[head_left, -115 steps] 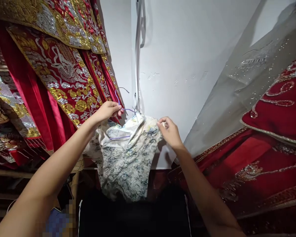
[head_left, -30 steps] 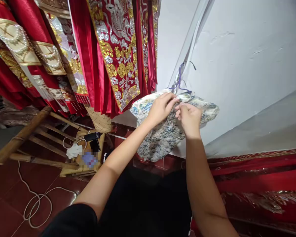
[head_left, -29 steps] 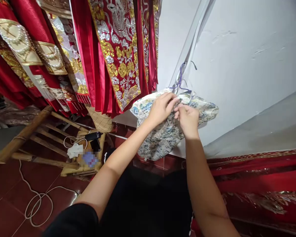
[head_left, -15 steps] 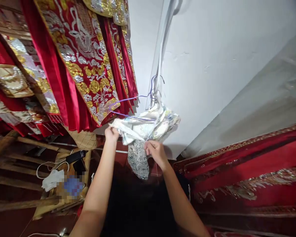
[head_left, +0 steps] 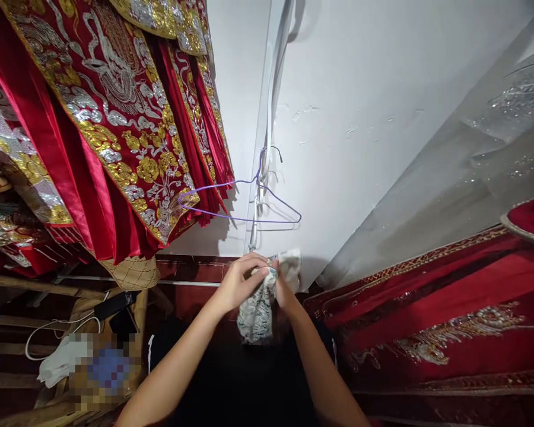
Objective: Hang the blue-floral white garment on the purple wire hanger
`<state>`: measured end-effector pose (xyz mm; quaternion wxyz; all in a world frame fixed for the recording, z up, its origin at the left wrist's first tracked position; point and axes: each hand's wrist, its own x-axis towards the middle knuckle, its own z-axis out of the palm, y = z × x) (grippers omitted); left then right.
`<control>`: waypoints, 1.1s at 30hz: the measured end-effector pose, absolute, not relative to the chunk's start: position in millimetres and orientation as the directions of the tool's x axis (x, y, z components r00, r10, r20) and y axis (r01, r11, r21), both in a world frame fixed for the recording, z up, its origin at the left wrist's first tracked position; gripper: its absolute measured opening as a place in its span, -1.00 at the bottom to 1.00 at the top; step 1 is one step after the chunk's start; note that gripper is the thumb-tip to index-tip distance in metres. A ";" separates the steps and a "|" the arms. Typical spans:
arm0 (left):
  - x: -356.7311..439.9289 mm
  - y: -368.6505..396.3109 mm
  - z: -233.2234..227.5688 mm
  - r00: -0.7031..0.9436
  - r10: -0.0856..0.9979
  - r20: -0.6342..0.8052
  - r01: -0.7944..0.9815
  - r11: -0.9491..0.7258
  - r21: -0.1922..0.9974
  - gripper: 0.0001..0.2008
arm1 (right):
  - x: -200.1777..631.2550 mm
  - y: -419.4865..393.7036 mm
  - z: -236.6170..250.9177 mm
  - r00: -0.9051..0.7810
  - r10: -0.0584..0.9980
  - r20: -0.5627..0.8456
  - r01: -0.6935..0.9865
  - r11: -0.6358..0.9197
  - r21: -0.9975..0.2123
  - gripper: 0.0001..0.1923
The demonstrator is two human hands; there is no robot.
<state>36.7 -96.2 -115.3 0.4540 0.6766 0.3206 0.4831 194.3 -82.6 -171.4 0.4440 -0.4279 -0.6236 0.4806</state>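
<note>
A bunched, patterned white cloth (head_left: 254, 317) with green-grey print hangs between my hands in front of my body. My left hand (head_left: 248, 279) is closed around its upper part. On the cloth's other side my right hand (head_left: 281, 287) grips it too, its fingers partly hidden behind the fabric. Some pale cloth bulges out past the right hand. Above them a thin purple wire hanger (head_left: 244, 219) hangs bare by its hook from a white strap (head_left: 273, 89) running down the wall.
Red garments with gold and silver embroidery (head_left: 146, 148) hang at the left, close to the hanger. A wooden chair (head_left: 137, 302) at lower left bears a white cable, a black device and white tissue. Red beaded fabric (head_left: 463, 302) and sheer grey fabric (head_left: 418, 196) hang at the right.
The cloth has come off the purple hanger and is gathered lower, nearer my body. My left hand has moved right and down, close to my right hand.
</note>
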 end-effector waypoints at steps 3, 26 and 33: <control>38.8 -100.9 -109.8 0.242 0.844 0.479 0.185 -0.525 0.831 -0.80 | 186.2 -86.1 -156.6 -0.251 0.962 0.106 -0.123 0.077 -0.989 -0.35; -82.9 -72.8 -127.2 0.171 0.984 0.046 0.944 -0.177 0.278 -0.85 | 245.4 22.3 -111.5 -0.185 0.896 0.404 0.502 0.440 -0.745 -0.76; -67.9 -42.5 -84.2 0.139 0.851 0.507 0.733 -0.433 0.525 -0.76 | 278.8 -20.3 -90.0 -0.052 0.928 0.370 0.530 0.340 -0.777 -0.80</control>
